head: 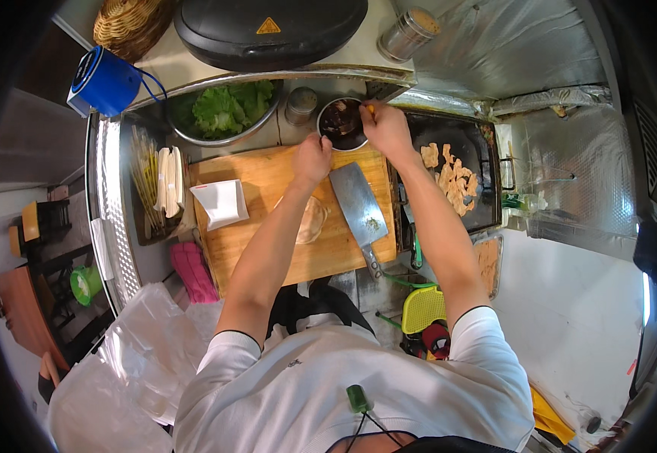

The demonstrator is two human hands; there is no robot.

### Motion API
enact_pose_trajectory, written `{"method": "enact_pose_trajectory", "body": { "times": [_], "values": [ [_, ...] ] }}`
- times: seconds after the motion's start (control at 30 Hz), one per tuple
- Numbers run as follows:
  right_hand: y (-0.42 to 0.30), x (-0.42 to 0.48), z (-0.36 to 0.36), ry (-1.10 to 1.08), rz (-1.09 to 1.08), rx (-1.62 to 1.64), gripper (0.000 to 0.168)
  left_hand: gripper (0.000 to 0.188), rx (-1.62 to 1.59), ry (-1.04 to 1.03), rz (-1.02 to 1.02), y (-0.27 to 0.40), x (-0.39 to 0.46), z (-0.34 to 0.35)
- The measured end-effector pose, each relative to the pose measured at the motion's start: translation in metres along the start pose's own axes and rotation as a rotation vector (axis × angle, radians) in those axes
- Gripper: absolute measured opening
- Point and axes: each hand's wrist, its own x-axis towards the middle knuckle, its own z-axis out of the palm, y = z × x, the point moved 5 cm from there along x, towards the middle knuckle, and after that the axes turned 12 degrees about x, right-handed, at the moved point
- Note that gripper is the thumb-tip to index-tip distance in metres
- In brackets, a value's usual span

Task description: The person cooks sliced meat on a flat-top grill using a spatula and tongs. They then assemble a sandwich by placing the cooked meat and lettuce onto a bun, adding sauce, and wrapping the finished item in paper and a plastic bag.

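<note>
A round bowl of dark sauce (341, 125) stands behind the wooden cutting board (260, 170). My left hand (312, 160) is at the bowl's near left rim, its fingers closed against the edge. At the right rim, my right hand (386, 127) pinches an orange-tipped handle; what is on its other end cannot be made out. A flatbread (312, 221) lies on the board, partly under my left forearm. To its right rests a cleaver (359, 203) with green bits on the blade. A white paper pouch (222, 204) lies at the board's left.
Behind the board are a metal bowl of lettuce (229, 110) and a shaker (301, 105). A griddle (484, 170) with meat pieces (456, 181) is at the right. Skewers and paper sleeves (169, 181) stand left. A black lidded appliance (272, 31) sits at the back.
</note>
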Motion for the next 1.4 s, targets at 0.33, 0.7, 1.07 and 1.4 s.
{"method": "enact_pose_trajectory", "body": {
  "times": [0.33, 0.7, 1.07, 1.4],
  "values": [
    [0.068, -0.030, 0.051, 0.223, 0.844, 0.960, 0.026, 0.038, 0.213, -0.135, -0.015, 0.037, 0.000, 0.008],
    [0.085, -0.050, 0.086, 0.529, 0.986, 1.583, 0.015, 0.048, 0.149, -0.495, -0.166, 0.042, 0.034, 0.000],
    [0.060, -0.118, 0.011, 0.472, 0.747, 1.903, 0.025, 0.050, -0.006, -0.399, -0.174, 0.010, -0.005, -0.022],
    [0.066, -0.210, 0.003, 0.204, 0.784, 1.895, 0.029, 0.049, 0.245, 0.255, 0.354, -0.020, -0.182, -0.058]
  ]
}}
